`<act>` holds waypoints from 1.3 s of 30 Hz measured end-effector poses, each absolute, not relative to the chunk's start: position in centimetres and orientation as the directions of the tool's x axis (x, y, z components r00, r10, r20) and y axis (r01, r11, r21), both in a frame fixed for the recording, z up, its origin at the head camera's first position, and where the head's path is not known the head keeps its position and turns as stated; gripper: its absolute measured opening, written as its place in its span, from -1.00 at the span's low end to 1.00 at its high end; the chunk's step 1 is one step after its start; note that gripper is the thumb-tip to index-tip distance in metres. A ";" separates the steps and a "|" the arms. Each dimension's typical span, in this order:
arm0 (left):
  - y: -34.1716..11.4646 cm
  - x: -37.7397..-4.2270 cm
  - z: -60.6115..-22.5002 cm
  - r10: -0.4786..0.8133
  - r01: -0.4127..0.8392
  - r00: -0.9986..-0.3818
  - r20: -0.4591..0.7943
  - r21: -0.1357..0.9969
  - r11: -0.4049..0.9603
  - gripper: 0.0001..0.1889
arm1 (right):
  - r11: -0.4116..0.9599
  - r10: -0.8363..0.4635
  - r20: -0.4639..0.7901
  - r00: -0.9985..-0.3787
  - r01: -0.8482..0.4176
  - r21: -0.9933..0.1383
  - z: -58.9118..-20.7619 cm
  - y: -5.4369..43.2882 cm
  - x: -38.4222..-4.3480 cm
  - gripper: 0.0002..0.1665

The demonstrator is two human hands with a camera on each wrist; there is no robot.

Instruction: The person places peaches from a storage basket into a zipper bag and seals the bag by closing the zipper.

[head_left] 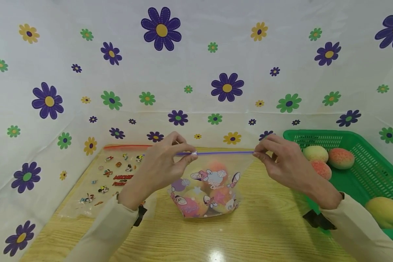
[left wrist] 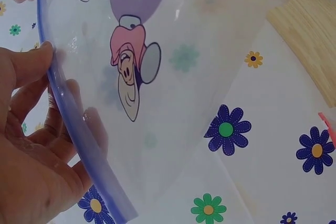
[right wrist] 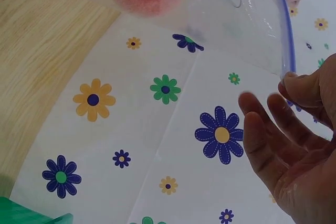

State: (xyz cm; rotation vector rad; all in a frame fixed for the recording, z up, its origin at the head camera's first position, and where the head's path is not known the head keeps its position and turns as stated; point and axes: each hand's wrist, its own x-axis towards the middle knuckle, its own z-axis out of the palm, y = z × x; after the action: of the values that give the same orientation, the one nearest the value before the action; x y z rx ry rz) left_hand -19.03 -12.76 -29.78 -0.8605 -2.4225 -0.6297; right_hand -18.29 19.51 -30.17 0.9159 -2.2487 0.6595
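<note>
Left hand (head_left: 157,163) found clamped on the purple zip strip (head_left: 227,153) at its white slider (head_left: 194,153), thumb and forefinger together; a length of strip runs past it to the left. Right hand (head_left: 281,156) pinches the right end of the same strip, its other fingers clear of the plastic in the right wrist view. Between the hands the strip is straight and nearly level. Below it, the printed clear bag (head_left: 199,175) rests on the wooden table (head_left: 265,222), reddish-yellow fruit (head_left: 218,164) inside. Step in hand, as judged: working the slider along the zip to seal the loaded bag; which stretch is already sealed cannot be told. Next move appears to call for a firm grip at the right end and a taut strip while the left hand draws the slider along. Also noted: a green basket (head_left: 356,136) at the right, holding loose fruit (head_left: 341,158), and a red-edged second bag (head_left: 108,173) lying flat at the left
</note>
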 end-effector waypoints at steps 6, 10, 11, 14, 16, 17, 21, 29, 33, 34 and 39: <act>-12.9 -19.0 -30.0 0.448 0.680 -0.669 0.593 0.244 0.692 -0.82 | 0.665 -0.443 0.716 -0.540 -0.733 -0.142 -30.4 19.3 -17.9 -0.81; -13.2 -19.0 -30.2 0.445 0.693 -0.644 0.622 0.229 0.684 -0.84 | 0.678 -0.451 0.726 -0.519 -0.728 -0.098 -30.5 19.1 -17.7 -0.81; -13.2 -19.0 -30.3 0.447 0.699 -0.635 0.630 0.222 0.680 -0.84 | 0.680 -0.453 0.728 -0.515 -0.727 -0.091 -30.5 19.1 -17.6 -0.81; -13.4 -19.0 -30.4 0.454 0.714 -0.607 0.653 0.196 0.672 -0.86 | 0.687 -0.458 0.726 -0.513 -0.723 -0.078 -30.6 19.0 -17.5 -0.80; -13.5 -18.9 -30.5 0.456 0.719 -0.595 0.662 0.185 0.670 -0.86 | 0.692 -0.456 0.724 -0.517 -0.718 -0.076 -30.6 19.0 -17.4 -0.80; -13.6 -18.9 -30.5 0.456 0.719 -0.593 0.664 0.181 0.671 -0.86 | 0.695 -0.455 0.724 -0.519 -0.715 -0.075 -30.6 19.0 -17.4 -0.80; -14.0 -18.8 -30.7 0.447 0.712 -0.593 0.670 0.178 0.679 -0.86 | 0.706 -0.450 0.724 -0.523 -0.705 -0.071 -30.8 19.2 -17.1 -0.82; -14.7 -18.4 -30.9 0.443 0.714 -0.587 0.677 0.176 0.677 -0.90 | 0.695 -0.461 0.714 -0.527 -0.715 -0.079 -31.0 19.4 -16.7 -0.78; -14.7 -18.3 -31.0 0.437 0.718 -0.596 0.674 0.203 0.666 -0.91 | 0.648 -0.453 0.720 -0.525 -0.749 -0.139 -31.0 19.5 -16.8 -0.75; -14.6 -18.3 -31.0 0.436 0.718 -0.599 0.672 0.209 0.664 -0.91 | 0.634 -0.449 0.721 -0.527 -0.757 -0.159 -31.0 19.6 -16.9 -0.75; -14.6 -18.3 -30.9 0.427 0.716 -0.619 0.660 0.250 0.652 -0.90 | 0.581 -0.432 0.697 -0.572 -0.767 -0.270 -30.7 19.7 -17.2 -0.70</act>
State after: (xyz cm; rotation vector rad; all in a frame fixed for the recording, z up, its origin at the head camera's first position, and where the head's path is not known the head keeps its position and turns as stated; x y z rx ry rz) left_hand -18.26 -14.62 -30.92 -0.8856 -2.3083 -0.6798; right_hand -17.19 19.70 -30.72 0.9512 -2.2352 0.7612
